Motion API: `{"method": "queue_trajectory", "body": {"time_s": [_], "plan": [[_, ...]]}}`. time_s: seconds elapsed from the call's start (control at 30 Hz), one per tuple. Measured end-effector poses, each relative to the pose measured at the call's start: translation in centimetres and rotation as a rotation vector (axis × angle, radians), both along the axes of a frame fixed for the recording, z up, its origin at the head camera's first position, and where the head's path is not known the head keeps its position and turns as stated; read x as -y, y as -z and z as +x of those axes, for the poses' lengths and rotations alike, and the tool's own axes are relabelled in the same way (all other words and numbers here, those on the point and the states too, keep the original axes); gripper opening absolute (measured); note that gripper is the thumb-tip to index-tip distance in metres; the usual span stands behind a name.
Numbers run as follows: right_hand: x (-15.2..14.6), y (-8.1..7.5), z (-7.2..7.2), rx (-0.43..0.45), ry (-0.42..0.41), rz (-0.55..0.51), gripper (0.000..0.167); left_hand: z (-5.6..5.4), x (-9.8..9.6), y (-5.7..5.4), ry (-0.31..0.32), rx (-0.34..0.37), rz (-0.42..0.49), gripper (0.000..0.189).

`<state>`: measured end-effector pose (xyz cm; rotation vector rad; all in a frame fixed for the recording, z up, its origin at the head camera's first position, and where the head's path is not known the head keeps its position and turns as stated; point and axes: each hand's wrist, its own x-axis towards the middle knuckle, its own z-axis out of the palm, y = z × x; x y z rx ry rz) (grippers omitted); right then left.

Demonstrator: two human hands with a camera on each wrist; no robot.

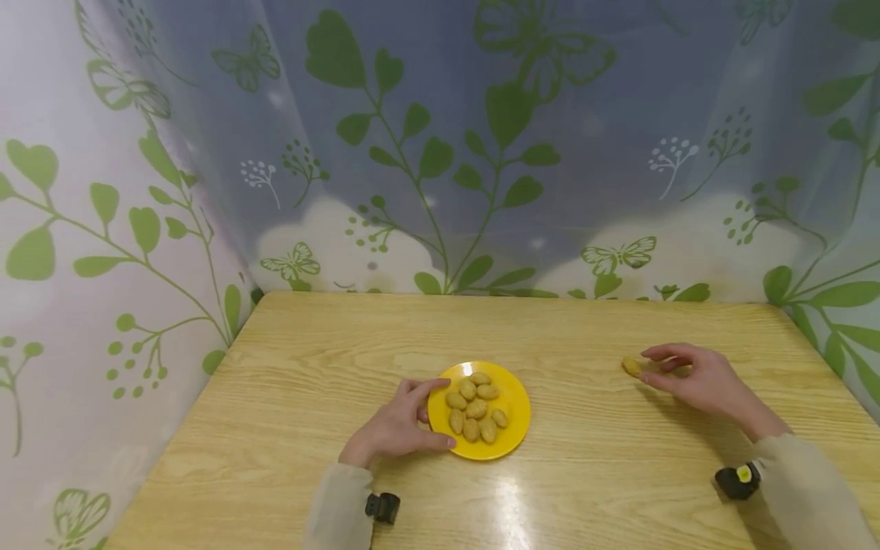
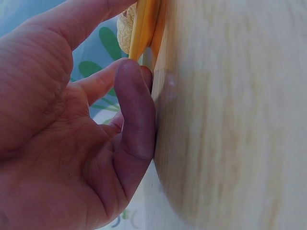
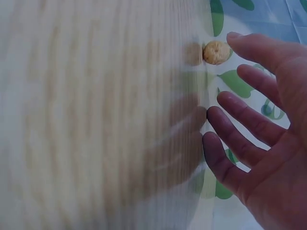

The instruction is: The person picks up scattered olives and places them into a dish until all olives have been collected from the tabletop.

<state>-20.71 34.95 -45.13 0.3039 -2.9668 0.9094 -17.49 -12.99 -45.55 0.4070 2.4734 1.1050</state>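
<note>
A yellow plate (image 1: pixel 517 418) lies on the wooden table and bears several tan, wrinkled nuts (image 1: pixel 477 409) that look like walnuts in the shell. My left hand (image 1: pixel 399 424) grips the plate's left side, with thumb and index finger over the rim. In the left wrist view the little finger (image 2: pixel 134 105) is bent beside the plate's edge, low at the tabletop. Over on the right, a single walnut (image 1: pixel 631 367) rests on the table. My right hand (image 1: pixel 697 378) is beside it, fingers loosely spread; the right wrist view shows the fingertips around the walnut (image 3: pixel 216 52) without a grip.
The wooden table (image 1: pixel 330 336) runs back to a patterned curtain (image 1: pixel 440 153) with green leaves and butterflies. A similar curtain (image 1: pixel 89 229) hangs along the left side. Each wrist carries a small black camera, one of them by the right sleeve (image 1: pixel 737 483).
</note>
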Motion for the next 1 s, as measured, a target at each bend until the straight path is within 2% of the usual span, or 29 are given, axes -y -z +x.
{"method": "queue_trajectory", "body": {"time_s": [0.47, 1.0], "plan": [[-0.6, 0.3, -1.2, 0.097, -0.069, -0.044, 0.045, -0.1, 0.1, 0.2, 0.002, -0.006, -0.010, 0.088], [-0.4, 0.5, -1.7, 0.077, -0.076, -0.004, 0.038, -0.1, 0.1, 0.2, 0.005, -0.014, 0.001, 0.089]]}}
